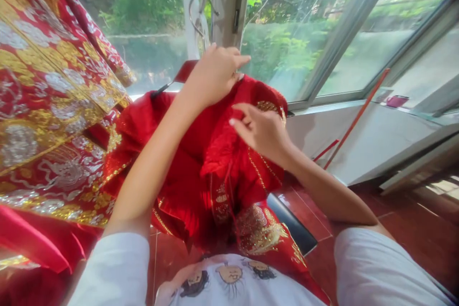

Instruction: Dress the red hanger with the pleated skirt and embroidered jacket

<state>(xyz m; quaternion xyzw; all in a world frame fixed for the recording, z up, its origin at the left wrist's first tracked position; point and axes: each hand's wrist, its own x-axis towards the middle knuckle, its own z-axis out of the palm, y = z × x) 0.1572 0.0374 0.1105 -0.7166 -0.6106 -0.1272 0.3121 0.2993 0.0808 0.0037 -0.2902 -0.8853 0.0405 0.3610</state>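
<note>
A red pleated garment (190, 148) with gold embroidery and gold beaded trim hangs before me at the window. My left hand (218, 74) is closed at its top edge, below a metal hanger hook (195, 16); the fingertips are partly hidden. Lower and to the right, my right hand (263, 129) is close to the gathered red cloth, thumb and forefinger apart with nothing seen between them. Left of my left wrist, a black hanger end (163, 88) shows at the cloth. A gold-embroidered panel (260, 229) hangs low near my shirt.
Another red garment (53, 91), thick with gold and silver embroidery, fills the left side. Windows (297, 33) stand ahead and to the right. A red pole (358, 114) leans by the low white wall (344, 153). A dark flat object (292, 224) lies over the red tiled floor (409, 229).
</note>
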